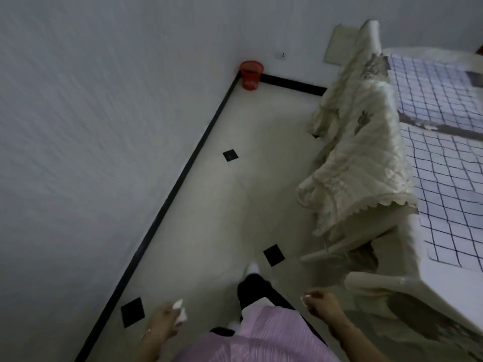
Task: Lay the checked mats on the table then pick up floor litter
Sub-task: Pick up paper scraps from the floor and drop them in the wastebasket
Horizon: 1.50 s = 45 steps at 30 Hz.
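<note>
Person wears a pink striped top, fine vertical stripes, loose hem. Black trousers below it. White footwear: one foot forward, another white bit near the top's hem, blurred. Forearms bare, no sleeves showing. Left hand has a thin ring on one finger. Right hand shows pale, light nails.

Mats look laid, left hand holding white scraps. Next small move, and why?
Probably walk on to the red bin in the corner and drop the white scraps pinched in the left hand. Both checked mats already lie on the table, and the right hand carries nothing.
</note>
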Available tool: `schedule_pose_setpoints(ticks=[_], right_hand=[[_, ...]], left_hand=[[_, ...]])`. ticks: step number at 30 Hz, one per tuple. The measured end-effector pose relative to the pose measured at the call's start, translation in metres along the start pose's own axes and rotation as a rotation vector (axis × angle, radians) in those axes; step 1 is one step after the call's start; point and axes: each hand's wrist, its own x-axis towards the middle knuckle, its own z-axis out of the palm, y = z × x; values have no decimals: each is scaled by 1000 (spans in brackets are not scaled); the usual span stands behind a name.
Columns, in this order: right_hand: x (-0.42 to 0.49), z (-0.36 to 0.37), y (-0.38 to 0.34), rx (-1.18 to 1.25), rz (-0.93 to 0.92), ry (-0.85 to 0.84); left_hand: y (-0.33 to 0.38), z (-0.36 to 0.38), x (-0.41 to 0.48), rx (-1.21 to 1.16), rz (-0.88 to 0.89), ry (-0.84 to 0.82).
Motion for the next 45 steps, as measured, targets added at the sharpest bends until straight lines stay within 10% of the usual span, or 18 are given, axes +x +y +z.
schedule_pose_setpoints(ticks=[7, 27, 45], right_hand=[[80, 1, -70, -23, 80, 38], [355, 55, -558, 137, -124, 29], [548, 20, -742, 286, 230, 190]], left_hand=[[207, 43, 61, 23, 271, -112], [491, -23, 334, 88, -80, 201], [1053, 144, 431, 206, 307, -221]])
